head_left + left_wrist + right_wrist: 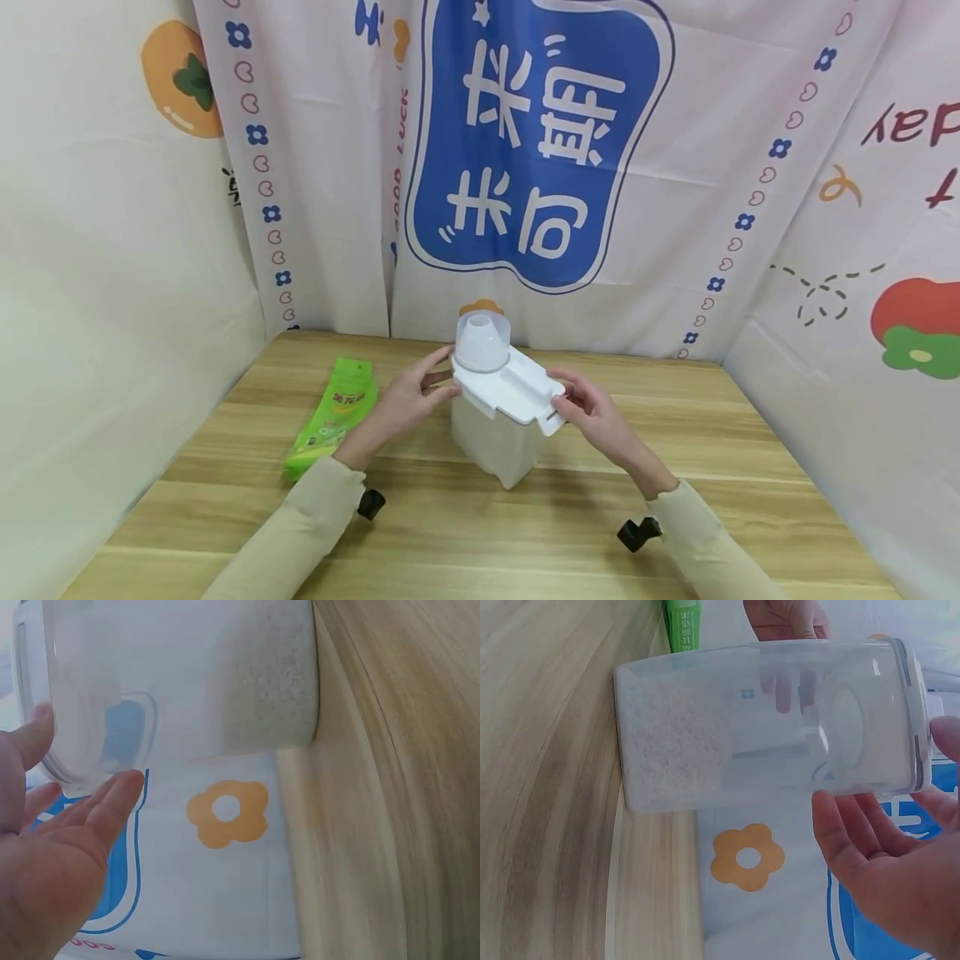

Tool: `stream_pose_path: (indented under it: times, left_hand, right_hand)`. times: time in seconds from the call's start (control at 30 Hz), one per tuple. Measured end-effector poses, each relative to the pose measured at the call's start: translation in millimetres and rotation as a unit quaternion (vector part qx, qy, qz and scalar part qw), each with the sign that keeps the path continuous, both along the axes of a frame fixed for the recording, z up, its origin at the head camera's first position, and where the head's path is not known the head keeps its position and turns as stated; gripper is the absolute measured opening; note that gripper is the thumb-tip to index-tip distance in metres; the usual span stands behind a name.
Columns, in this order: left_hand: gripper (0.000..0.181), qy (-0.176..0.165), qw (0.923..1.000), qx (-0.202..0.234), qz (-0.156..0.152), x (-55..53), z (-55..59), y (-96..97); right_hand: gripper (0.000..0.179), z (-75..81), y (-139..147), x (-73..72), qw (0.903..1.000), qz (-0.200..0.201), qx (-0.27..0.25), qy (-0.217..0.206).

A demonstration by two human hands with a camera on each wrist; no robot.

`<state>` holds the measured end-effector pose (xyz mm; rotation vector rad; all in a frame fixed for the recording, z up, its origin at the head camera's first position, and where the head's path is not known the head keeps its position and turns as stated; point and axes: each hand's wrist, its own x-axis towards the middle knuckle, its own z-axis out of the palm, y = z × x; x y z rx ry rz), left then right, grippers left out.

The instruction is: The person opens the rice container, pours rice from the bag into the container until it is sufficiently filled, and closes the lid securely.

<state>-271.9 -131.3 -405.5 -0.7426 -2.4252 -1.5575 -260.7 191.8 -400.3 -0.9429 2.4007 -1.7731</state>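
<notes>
A clear, boxy storage container (pixel 491 437) stands upright on the table, with whitish grains (pixel 675 742) in its lower part. On top is its white lid (pixel 517 392), with a clear cup (pixel 482 340) over the round spout at the far left end. My left hand (pixel 408 400) holds the lid's left edge, thumb at the rim and fingers along the container's side. At the opposite end, my right hand (pixel 600 421) grips the lid by its latch end, thumb above and fingers underneath. A green bag with printing (pixel 341 417) lies left of the container, close to my left wrist.
The wood-grain table (pixel 480 533) ends at a printed cloth (pixel 337 208) hanging behind it. More cloth walls rise at left and right. Black wrist mounts (pixel 637 533) stick out below my sleeves.
</notes>
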Motion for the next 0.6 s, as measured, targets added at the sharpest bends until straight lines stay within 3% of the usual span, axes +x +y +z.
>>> stream_pose_path:
  times: [0.13,0.27,0.43,0.6]
  left_hand:
    - [0.061,0.026,0.9991,-0.024,0.024,0.9,-3.1,1.0]
    - [0.056,0.089,0.9924,-0.063,0.056,5.6,-3.7,4.5]
    - [0.053,0.194,0.9697,-0.109,0.101,20.0,2.4,17.8]
    - [0.05,0.271,0.9515,-0.119,0.084,37.9,5.2,39.7]
  right_hand:
    - [0.042,0.2,2,1.6,0.9994,0.006,0.031,0.01]
    - [0.046,-1.1,6,2.2,0.9983,0.017,0.054,0.008]
    - [0.054,-1.8,11,0.2,0.9969,0.054,0.057,0.008]
    - [0.056,-2.2,15,-2.4,0.9955,0.069,0.065,0.01]
